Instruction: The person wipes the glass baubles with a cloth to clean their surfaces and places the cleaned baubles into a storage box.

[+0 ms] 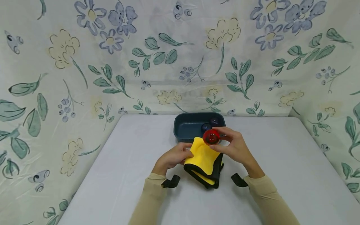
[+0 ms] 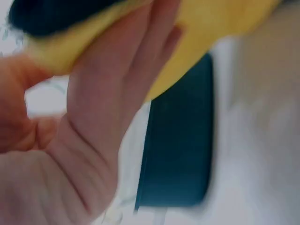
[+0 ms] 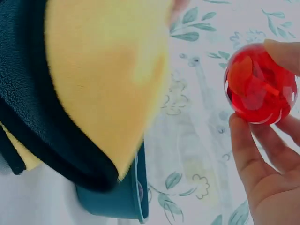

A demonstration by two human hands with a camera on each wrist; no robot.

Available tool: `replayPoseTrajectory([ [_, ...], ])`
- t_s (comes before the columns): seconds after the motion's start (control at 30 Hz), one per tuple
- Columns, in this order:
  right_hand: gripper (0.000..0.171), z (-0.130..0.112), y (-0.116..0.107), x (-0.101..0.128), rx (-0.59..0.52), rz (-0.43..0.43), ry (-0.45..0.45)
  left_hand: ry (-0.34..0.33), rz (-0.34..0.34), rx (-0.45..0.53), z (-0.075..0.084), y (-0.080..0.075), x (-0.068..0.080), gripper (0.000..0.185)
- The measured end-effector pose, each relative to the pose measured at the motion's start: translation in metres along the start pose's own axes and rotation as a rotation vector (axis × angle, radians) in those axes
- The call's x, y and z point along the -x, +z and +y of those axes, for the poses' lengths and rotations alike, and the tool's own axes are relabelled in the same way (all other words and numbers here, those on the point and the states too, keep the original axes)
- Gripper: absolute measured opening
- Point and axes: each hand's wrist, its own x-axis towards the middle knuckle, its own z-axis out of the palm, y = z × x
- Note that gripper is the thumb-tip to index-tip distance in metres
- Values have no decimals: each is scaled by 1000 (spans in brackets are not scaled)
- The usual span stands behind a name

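The red ball (image 1: pixel 211 136), clear and glossy, sat pinched between the thumb and fingers (image 3: pixel 248 150) of the right hand (image 1: pixel 234 148), raised just above the near rim of the dark blue tray (image 1: pixel 182 128) and touching the upper corner of the yellow cloth (image 1: pixel 203 157). Held that way by its sides, most of its surface stayed bare, probably so the cloth could reach it. The left hand (image 1: pixel 172 156) gripped the cloth's left edge, fingers curled around the folded, black-trimmed layers, lifting the top fold toward the ball while the lower folds rested on the tabletop (image 1: pixel 281 162). Inside the tray lay two darker balls (image 1: pixel 209 124) near its right end; the rest of its floor showed bare. The tray stood at the far middle of the tabletop, close to the flowered backdrop (image 1: pixel 84 62). Open grey surface spread to both sides of the hands and toward the near edge, giving room to move.
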Motion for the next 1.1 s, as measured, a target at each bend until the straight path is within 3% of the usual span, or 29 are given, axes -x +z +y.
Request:
replayPoseTrajectory([
  [0.13,59,4,-1,-2,-42,24,24,-68,-6,-158,-5,-12,7,55],
  [0.3,61,5,1,-3,-96,45,63,-101,-15,-241,-16,-20,10,51],
  [0.43,63,5,2,-7,-123,64,90,-144,33,-291,-23,-26,10,43],
  [0.63,65,2,10,-23,-171,53,145,-225,159,-343,-29,-34,13,20],
  [0.77,64,2,18,-34,-188,31,144,-253,205,-362,-34,-39,14,17],
  [1.1,55,10,37,-63,-240,18,173,-273,177,-340,-43,-44,15,21],
])
